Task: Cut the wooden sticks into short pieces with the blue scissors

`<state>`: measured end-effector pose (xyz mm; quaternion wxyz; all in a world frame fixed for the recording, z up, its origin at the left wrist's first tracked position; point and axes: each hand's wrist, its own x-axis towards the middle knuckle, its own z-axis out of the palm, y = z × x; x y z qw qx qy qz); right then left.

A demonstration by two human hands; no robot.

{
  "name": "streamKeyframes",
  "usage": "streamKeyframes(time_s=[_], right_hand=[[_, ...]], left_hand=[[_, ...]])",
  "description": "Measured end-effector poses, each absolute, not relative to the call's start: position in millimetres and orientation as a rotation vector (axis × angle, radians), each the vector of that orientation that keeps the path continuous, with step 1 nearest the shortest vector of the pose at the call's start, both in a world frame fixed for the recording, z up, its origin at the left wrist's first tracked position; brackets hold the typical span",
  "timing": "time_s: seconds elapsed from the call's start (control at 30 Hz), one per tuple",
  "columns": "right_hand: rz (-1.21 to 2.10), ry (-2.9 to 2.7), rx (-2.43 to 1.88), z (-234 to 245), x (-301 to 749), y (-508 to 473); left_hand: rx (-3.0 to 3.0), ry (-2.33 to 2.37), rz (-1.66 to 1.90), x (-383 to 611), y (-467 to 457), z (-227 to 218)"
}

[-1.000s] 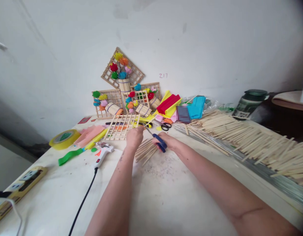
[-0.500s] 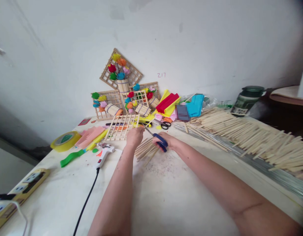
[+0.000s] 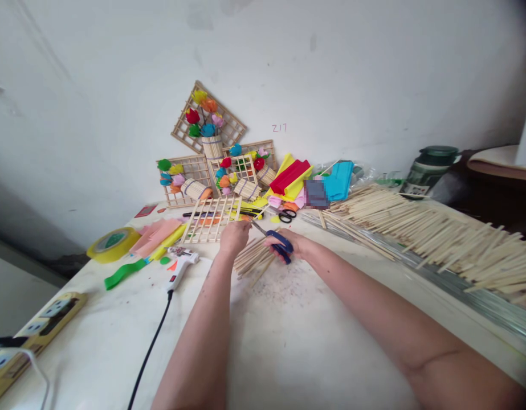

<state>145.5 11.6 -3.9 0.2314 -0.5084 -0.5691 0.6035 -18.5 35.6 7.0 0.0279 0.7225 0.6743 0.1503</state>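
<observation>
The left hand (image 3: 235,236) is curled; whether it grips anything, I cannot tell. Sticks (image 3: 252,256) lie between the hands, slightly nearer. Rightward, the right hand (image 3: 297,244) grips blue scissors (image 3: 283,238); left fingertips are best kept off their blades (image 3: 258,227).

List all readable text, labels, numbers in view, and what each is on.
"Z17" (possibly "217"): reddish handwriting on the pale grey wall.
Dark green cylindrical lidded bottle: label too small to read.
Yellow round tape roll: green-and-white core label too blurred to read.
Flat red rectangular card: any print too small to read.
</observation>
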Motion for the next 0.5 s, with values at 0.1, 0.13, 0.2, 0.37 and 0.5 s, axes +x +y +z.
streamKeyframes(time_s=[0.1, 0.13, 0.2, 0.37, 0.5], right_hand=[[1.680, -1.552, -1.369, -1.7, 146.5, 10.0], [1.689, -1.548, -1.373, -1.1, 146.6, 9.7], [1.699, -1.539, -1.376, -0.5, 146.7, 9.8], [1.730, -1.518, -1.352, -2.0, 147.4, 12.0], [1.741, -1.512, -1.350, -2.8, 147.7, 13.5]], left_hand=[[2.238, 2.013, 0.541, -19.1, 36.5, 6.6], [2.241, 1.988, 0.567, -19.4, 37.0, 6.2], [2.231, 1.944, 0.607, -20.0, 37.9, 5.6], [2.192, 1.835, 0.676, -21.4, 38.8, 6.0], [2.208, 1.765, 0.708, -22.1, 38.1, 8.3]])
